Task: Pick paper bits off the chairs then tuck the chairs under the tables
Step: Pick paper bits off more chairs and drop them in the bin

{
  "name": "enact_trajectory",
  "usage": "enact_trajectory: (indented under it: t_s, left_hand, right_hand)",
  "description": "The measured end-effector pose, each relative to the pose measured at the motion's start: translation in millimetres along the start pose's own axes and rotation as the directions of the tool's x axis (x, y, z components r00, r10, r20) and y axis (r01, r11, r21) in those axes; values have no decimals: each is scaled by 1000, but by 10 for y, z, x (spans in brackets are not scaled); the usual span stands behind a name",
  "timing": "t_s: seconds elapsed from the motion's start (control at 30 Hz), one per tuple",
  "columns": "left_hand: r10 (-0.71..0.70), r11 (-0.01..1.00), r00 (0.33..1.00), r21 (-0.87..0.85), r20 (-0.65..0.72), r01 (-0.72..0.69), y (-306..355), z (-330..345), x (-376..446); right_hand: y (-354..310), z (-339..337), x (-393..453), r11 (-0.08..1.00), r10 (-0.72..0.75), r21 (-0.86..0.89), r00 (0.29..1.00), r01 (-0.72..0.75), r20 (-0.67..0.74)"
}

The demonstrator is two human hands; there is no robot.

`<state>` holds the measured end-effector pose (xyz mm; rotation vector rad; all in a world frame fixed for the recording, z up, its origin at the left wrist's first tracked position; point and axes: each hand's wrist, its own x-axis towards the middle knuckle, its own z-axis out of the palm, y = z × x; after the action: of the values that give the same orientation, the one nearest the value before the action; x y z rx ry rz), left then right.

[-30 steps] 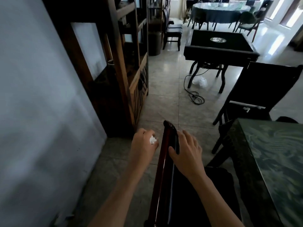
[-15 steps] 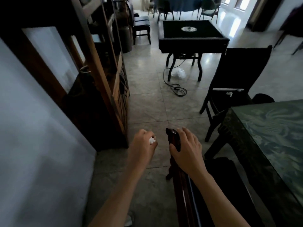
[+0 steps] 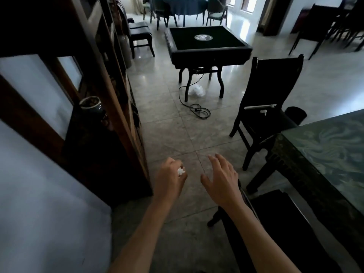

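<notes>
Above the tiled floor (image 3: 173, 134), left hand (image 3: 169, 180) fingers clutch paper bits (image 3: 180, 171); right hand (image 3: 221, 180) fingers spread wide.

Grey tiled floor (image 3: 169, 127), dark wooden cabinet (image 3: 110, 99) left, pale wall (image 3: 39, 194), daylight glare far end.

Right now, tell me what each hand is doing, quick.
Left hand: fingers curled round a white paper bit.
Right hand: open, fingers spread, holding nothing, above the near chair.
</notes>
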<state>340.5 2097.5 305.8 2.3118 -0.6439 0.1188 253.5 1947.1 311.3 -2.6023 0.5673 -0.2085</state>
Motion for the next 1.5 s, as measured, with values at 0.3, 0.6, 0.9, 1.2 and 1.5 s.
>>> enact_trajectory:
  t_s: [0.3,0.6,0.9,1.2,1.5]
  left_hand:
    - [70,996,997,-63,32,-68,-274,306,1320]
    - [154,987,983,-60,105,-148,-209,955,3203]
    - [290,953,922,-169,257,-253,78,1752,4668]
    - [439,892,828,-276,348,-357,342,2726,6359]
    - [555,830,723,-330,411,-450,867,3498,7677]
  right_hand:
    - [67,220,1263,995,102,18,992,-101,-73]
    - [412,169,2894,963,266,75,960,-260,-85]
    - [969,-181,4124,901,434,101,883,-422,-182]
    - [1641,-390,5574,804,583,88,753,-588,-304]
    - [2266,-734,6577,699,665,31,634,-715,-394]
